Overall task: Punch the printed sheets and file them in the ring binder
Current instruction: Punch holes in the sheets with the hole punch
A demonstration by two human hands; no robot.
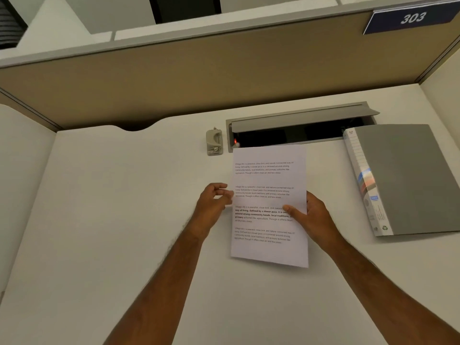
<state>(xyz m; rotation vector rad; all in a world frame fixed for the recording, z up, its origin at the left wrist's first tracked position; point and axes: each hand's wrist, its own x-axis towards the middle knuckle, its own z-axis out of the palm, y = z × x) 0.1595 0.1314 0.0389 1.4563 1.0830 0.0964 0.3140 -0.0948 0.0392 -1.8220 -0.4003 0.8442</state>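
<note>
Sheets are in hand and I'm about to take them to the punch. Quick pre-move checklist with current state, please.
1. Printed sheets held: right hand grips the right edge, thumb on top; ok.
2. Left hand at the left edge, fingers curled there: ok.
3. Edges squared for punching: cannot tell.
4. Hole punch reachable on the desk, beyond and left of the sheets: ok.
5. Ring binder open to receive sheets: not ok, it lies closed at right.

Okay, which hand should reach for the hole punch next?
Probably the left hand. The hole punch stands up and left of the printed sheets, on that hand's side, with bare desk between. The right hand grips the sheets' right edge, thumb on top, and can hold them alone.
</note>
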